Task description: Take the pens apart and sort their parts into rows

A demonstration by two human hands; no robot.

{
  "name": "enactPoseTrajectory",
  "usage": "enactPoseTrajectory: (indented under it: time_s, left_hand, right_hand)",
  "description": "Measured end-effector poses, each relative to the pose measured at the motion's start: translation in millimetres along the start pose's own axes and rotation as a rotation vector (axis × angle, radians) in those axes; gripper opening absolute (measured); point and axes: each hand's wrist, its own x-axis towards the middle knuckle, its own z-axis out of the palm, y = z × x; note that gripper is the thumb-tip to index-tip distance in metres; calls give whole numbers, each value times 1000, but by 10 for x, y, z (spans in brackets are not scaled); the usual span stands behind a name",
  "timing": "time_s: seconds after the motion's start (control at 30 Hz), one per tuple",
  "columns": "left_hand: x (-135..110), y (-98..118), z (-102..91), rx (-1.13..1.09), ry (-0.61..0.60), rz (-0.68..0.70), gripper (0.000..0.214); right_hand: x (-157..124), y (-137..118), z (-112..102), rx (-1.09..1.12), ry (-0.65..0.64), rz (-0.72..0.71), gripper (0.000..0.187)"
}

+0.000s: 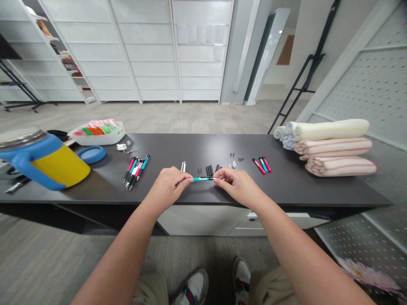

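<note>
Both hands hold one teal pen (202,178) level above the front of a dark table (178,148). My left hand (170,185) is closed round the pen's left end. My right hand (233,182) pinches its right end with the fingertips. Just behind the pen lie small black pen parts (209,170) and two thin white refills (183,166). Several whole red and teal pens (136,167) lie in a bunch to the left. Three more pens (262,164) lie to the right, with tiny loose parts (235,157) near them.
A big yellow jug with a blue handle (44,161) and a blue lid (91,154) stand at the left, behind them a white tray (98,131) of coloured items. Rolled towels (330,146) are stacked at the right end. My shoes (219,281) show below the table edge.
</note>
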Motion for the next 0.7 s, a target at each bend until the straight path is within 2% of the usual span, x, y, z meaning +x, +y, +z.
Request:
enactPoseTrajectory:
  time_s: [0.13,0.3,0.7]
  left_hand:
    - [3,-4,0,4,5,2,27]
    - [2,-15,3,-7,4,-3,26]
    - [3,7,-20,-31,-2,-23,28]
  right_hand:
    - [3,18,16,27,-4,19,23]
    - [-12,13,-4,46,-22,21,19]
    - [-27,44,-4,83,117,39,25]
